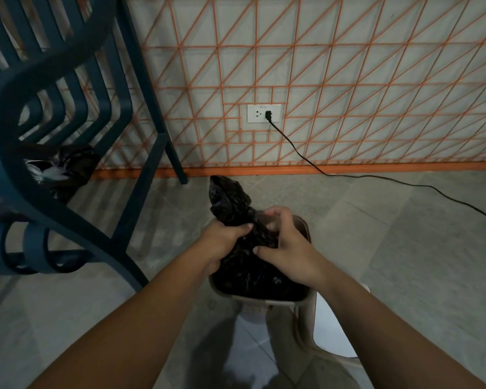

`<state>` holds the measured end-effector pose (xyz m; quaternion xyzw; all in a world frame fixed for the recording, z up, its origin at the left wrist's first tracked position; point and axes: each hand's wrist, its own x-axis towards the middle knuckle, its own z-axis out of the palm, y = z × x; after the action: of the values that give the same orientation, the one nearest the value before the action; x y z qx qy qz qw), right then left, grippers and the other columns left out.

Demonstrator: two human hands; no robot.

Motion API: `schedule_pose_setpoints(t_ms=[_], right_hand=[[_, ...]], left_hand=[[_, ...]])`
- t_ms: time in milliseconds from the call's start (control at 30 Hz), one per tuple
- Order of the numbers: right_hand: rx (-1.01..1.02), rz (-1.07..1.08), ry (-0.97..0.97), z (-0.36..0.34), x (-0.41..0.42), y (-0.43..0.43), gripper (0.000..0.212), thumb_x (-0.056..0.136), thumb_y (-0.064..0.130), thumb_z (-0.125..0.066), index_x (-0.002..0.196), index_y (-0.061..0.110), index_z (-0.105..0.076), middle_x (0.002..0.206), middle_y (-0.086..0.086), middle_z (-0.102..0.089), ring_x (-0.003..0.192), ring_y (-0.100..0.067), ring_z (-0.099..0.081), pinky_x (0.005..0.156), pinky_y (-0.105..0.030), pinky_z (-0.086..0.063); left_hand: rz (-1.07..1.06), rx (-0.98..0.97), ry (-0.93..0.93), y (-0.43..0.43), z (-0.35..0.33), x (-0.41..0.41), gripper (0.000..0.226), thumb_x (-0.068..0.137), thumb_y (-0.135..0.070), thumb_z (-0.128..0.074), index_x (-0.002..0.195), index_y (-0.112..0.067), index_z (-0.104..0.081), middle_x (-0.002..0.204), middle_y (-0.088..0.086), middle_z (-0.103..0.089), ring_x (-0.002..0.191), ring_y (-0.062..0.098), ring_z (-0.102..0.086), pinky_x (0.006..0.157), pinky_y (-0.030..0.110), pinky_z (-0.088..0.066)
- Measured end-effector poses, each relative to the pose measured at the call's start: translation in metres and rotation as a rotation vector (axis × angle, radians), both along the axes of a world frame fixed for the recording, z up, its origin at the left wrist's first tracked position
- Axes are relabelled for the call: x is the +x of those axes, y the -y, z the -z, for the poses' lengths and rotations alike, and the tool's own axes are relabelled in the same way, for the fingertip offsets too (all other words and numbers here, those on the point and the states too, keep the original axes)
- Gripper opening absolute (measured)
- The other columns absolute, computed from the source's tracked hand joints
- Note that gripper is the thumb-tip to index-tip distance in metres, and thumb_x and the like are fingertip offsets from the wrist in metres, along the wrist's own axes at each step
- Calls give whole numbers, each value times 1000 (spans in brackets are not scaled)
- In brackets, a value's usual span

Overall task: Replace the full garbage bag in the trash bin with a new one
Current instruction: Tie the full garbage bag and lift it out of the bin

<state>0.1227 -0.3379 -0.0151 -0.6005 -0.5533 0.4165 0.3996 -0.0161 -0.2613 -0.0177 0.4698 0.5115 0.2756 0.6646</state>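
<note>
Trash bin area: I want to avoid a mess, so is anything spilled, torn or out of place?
No spill or tear shows. Both hands, left and right, grip the gathered neck of the black bag, which sits in the bin. A black cord trails across the floor.

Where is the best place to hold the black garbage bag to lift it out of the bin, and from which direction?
Probably at the narrow gathered neck of the black garbage bag, gripped from above, where the left hand and right hand already squeeze it. The twisted top is thin enough to close around; the wide body sits inside the bin, so sides are blocked.
</note>
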Motion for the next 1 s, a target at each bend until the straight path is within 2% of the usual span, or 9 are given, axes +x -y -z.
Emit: schedule_pose_setpoints(t_ms=[200, 367, 467, 533, 600, 667, 733, 867, 1000], right_hand=[[-149, 94, -52, -13, 11, -1, 29, 84, -7, -55, 72, 18, -64, 72, 0, -60, 72, -11, -54, 65, -19, -42], [-188, 293, -148, -13, 13, -7, 27, 87, -4, -47, 99, 6, -69, 93, -13, -65, 87, -22, -59, 83, -31, -46], [-221, 298, -177, -12, 15, -8, 20, 84, 11, -53, 94, -2, -64, 82, -10, -58, 80, -22, -54, 78, -34, -40], [-235, 301, -194, -14, 18, -8, 17, 77, 24, -57, 82, 8, -60, 80, -6, -55, 81, -21, -54, 76, -33, -38], [-248, 320, -223, -15, 19, -7, 14, 80, 25, -61, 93, 19, -62, 93, -5, -63, 89, -19, -60, 81, -34, -45], [-261, 327, -246, -14, 19, -6, 42, 84, 23, -63, 125, 16, -56, 114, -9, -64, 105, -21, -61, 97, -35, -48], [-243, 275, -249, -14, 15, -5, 55, 83, 22, -66, 135, 13, -49, 123, -10, -61, 113, -21, -59, 105, -38, -44], [-258, 7, -261, -12, 3, 0, 28, 85, 10, -64, 111, 19, -64, 108, -8, -71, 98, -12, -68, 91, -23, -51], [-209, 11, -95, -4, 9, 1, 15, 88, 10, -61, 99, 18, -68, 91, 3, -71, 87, -9, -66, 80, -18, -50]], left_hand=[[-126, -35, 29, -1, 3, 0, 24, 85, -13, -65, 108, -8, -67, 106, 15, -69, 99, 32, -66, 94, 44, -51], [-147, -81, 198, -3, -4, 3, 14, 89, -17, -59, 97, -14, -70, 96, 10, -73, 90, 26, -69, 80, 35, -54], [-97, -180, 291, -2, -9, 7, 24, 89, -28, -55, 90, -10, -71, 86, 10, -74, 82, 27, -68, 76, 33, -52], [-115, -145, 286, -4, -11, 8, 30, 92, -29, -53, 67, -14, -61, 56, 1, -62, 56, 17, -58, 61, 28, -44], [-151, -108, 251, -5, -11, 7, 34, 92, -28, -54, 61, -14, -54, 44, -5, -53, 43, 11, -50, 53, 25, -40], [-110, -37, 203, -3, -10, 5, 27, 93, -24, -53, 70, -11, -61, 48, -5, -60, 48, 11, -53, 50, 20, -46], [-29, -23, 221, 0, -8, 6, 16, 94, -19, -52, 87, -11, -64, 67, -3, -70, 59, 13, -60, 55, 20, -53], [47, -75, 272, 6, -7, 8, 15, 96, -17, -49, 95, -16, -64, 80, -5, -76, 69, 9, -71, 56, 22, -56], [99, -54, 270, 7, -7, 9, 17, 96, -18, -47, 100, -15, -64, 97, 1, -72, 82, 12, -65, 66, 21, -57]])
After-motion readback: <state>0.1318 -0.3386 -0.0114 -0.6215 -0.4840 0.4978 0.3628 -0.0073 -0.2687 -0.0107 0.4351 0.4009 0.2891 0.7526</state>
